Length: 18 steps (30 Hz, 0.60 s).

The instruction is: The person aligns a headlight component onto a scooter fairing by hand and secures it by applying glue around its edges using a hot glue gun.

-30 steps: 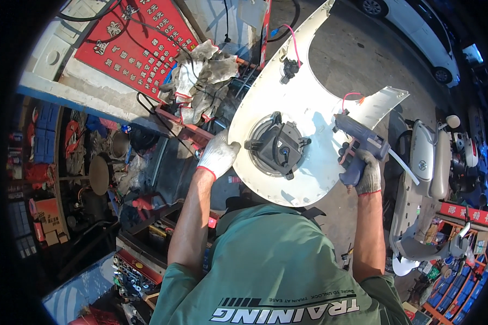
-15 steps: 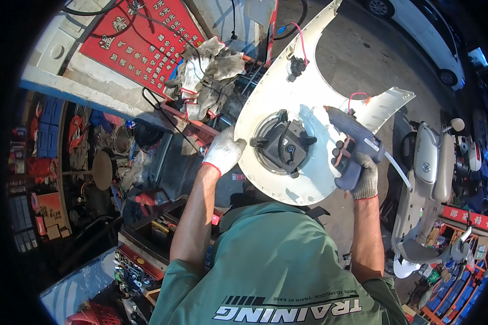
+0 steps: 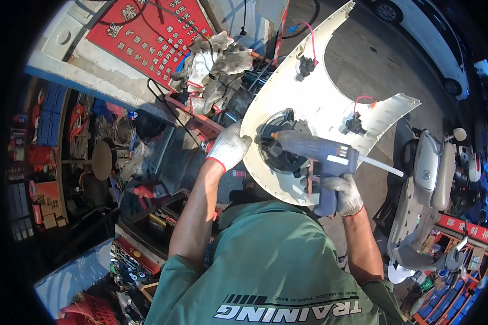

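Observation:
A white curved scooter panel [image 3: 279,86] stands in front of me, its inner side toward me. Set in its lower part is a round black lamp housing [image 3: 279,160], partly covered by the tool. My left hand [image 3: 230,146], in a white work glove, grips the panel's left edge. My right hand [image 3: 344,194], also gloved, is closed round the handle of a dark blue glue gun [image 3: 317,149]. Its orange-tipped nozzle points left over the housing; I cannot tell whether it touches. A white glue stick [image 3: 384,166] sticks out of its back end.
Worn gloves [image 3: 217,65] lie heaped on a red metal frame beyond my left hand. A white scooter [image 3: 425,179] stands at the right, with a white car [image 3: 417,32] farther off. Cluttered shelves [image 3: 51,157] fill the left. Another small black part [image 3: 306,67] with a pink wire sits on the panel.
My right hand has brought the glue gun left and down, from beside the lamp housing to over it. The panel has shifted slightly right, with my left hand still on its edge.

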Motion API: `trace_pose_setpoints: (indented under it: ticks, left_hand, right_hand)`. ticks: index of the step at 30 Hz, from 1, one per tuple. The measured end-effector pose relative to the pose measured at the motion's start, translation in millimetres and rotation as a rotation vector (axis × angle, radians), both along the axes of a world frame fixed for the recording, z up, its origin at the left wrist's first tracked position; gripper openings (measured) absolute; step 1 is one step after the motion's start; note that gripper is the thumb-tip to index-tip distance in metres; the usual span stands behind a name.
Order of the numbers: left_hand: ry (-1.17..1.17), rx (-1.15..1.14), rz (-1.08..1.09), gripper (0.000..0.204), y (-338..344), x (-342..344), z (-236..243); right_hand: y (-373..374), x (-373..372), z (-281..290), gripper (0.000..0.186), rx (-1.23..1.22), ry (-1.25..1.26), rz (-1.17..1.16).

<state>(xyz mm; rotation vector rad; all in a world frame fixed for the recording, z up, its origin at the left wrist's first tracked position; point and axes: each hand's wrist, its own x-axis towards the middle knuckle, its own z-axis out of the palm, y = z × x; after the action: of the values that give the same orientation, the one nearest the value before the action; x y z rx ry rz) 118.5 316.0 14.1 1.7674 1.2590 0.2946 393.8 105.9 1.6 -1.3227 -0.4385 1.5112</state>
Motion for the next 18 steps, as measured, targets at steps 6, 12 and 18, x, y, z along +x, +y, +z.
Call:
trace_pose_setpoints:
  ticks: [6, 12, 18]
  left_hand:
    - [-0.046, -0.021, -0.003, 0.042, 1.6, -4.5, -8.4]
    - [0.025, -0.038, -0.044, 0.041, 2.4, -3.9, 1.6]
    - [-0.018, -0.026, -0.043, 0.041, 1.5, -7.2, -6.0]
  right_hand:
    - [19.5, -45.8, 23.7, 0.06, 0.007, -0.084, 0.177]
    - [26.7, -72.5, 22.3, 0.059, 0.017, -0.125, 0.198]
    - [28.2, -85.4, 14.4, 0.052, 0.012, -0.221, 0.174]
